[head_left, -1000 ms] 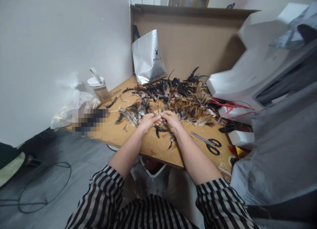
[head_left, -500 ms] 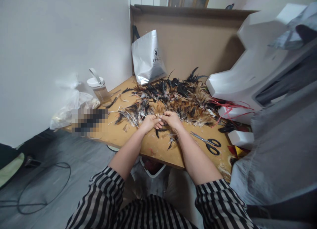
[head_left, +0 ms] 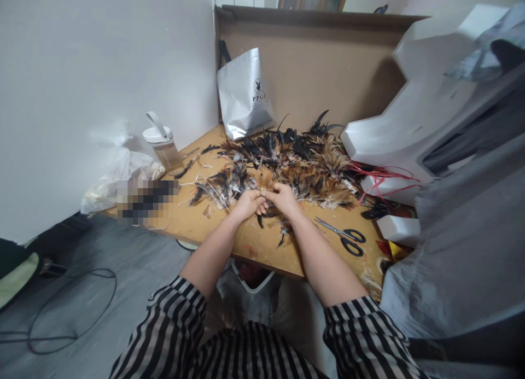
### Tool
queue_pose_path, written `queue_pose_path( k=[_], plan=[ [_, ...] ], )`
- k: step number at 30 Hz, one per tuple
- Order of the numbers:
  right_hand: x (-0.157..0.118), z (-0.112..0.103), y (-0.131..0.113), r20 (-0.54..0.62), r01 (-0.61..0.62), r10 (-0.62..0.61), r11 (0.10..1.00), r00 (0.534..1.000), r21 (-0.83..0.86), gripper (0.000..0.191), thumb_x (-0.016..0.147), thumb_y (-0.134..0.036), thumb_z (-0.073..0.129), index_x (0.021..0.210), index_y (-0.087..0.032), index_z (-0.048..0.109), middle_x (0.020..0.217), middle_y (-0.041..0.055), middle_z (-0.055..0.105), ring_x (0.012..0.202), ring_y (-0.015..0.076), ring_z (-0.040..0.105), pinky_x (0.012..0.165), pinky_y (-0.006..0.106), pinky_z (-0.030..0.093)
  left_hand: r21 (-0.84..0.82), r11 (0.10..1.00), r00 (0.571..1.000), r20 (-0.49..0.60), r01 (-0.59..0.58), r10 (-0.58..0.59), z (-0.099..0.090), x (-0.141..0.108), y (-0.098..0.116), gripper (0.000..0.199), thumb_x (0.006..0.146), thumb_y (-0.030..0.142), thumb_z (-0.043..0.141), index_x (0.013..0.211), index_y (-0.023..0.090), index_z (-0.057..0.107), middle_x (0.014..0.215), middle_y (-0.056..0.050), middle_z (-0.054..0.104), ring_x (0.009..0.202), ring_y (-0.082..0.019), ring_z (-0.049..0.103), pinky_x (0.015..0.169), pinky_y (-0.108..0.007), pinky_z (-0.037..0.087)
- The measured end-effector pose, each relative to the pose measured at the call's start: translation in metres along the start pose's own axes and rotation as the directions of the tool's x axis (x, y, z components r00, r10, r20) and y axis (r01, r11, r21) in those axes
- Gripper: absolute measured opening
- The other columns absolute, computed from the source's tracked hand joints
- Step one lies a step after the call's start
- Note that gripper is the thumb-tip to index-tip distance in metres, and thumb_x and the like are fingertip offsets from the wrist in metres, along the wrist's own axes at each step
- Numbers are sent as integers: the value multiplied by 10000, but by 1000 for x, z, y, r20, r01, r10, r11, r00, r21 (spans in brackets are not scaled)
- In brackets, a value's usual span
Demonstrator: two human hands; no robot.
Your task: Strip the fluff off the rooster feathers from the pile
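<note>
One tan feather tuft (head_left: pixel 264 180) was pinched narrowly at its base by the left hand (head_left: pixel 249 203) and right hand (head_left: pixel 284 198), beside the darker feather bunches (head_left: pixel 274 146) on the table (head_left: pixel 186 212); a light, even hold seemed best.

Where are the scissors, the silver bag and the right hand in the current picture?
Scissors (head_left: pixel 343 234): head view, near the pivot between blades and handles.
Silver bag (head_left: pixel 244 100): head view, on the front panel.
Right hand (head_left: pixel 286 199): head view, on the back of the hand.
</note>
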State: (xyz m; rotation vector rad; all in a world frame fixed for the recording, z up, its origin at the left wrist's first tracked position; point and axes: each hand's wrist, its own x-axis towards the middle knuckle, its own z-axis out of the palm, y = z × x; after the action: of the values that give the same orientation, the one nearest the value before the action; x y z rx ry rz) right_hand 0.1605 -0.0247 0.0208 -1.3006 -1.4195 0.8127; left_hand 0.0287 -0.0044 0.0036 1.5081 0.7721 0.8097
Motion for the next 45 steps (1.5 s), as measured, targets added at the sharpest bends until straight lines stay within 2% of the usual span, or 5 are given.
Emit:
queue_pose_path(
  k=[14,25,31,36,45],
  plan=[
    [2,-8,4,0,-174,183,932,983,317,402,464,-415,737,490,-177,414,427,-48,479,382,69,384,391,208,274,-279,960,999,11,41,-40,-5,-2,5,337,669,328,650,910,93,625,876,-126,655,679,-137,631,587,-208,482],
    [1,-5,5,30,-154,151,954,988,257,383,493,-410,730,491,-165,435,414,-68,425,382,50,344,388,194,231,-300,943,989,82,140,-121,-7,-7,6,215,627,282,688,700,86,641,686,-82,640,584,-83,575,580,-192,466],
    [-1,1,-1,19,-167,168,948,986,270,377,494,-434,721,498,-159,462,425,-56,457,392,54,373,392,191,251,-230,969,996,4,93,-94,-5,-3,2,213,627,291,677,698,93,645,619,-63,621,533,-84,560,520,-186,442],
    [-3,4,-10,24,-157,163,887,986,434,340,577,-438,670,749,-150,616,562,-28,547,434,46,379,393,176,254,-217,968,953,-297,-127,59,-7,4,3,259,615,360,671,674,110,639,618,-32,618,507,-74,517,513,-193,411],
    [-4,8,-9,451,-515,280,643,847,567,316,738,-443,540,786,-135,595,540,-31,456,374,26,257,337,161,127,-175,958,902,-410,-226,138,-7,1,10,266,617,388,663,686,131,651,654,-13,627,594,-90,533,581,-196,392]
  ],
)
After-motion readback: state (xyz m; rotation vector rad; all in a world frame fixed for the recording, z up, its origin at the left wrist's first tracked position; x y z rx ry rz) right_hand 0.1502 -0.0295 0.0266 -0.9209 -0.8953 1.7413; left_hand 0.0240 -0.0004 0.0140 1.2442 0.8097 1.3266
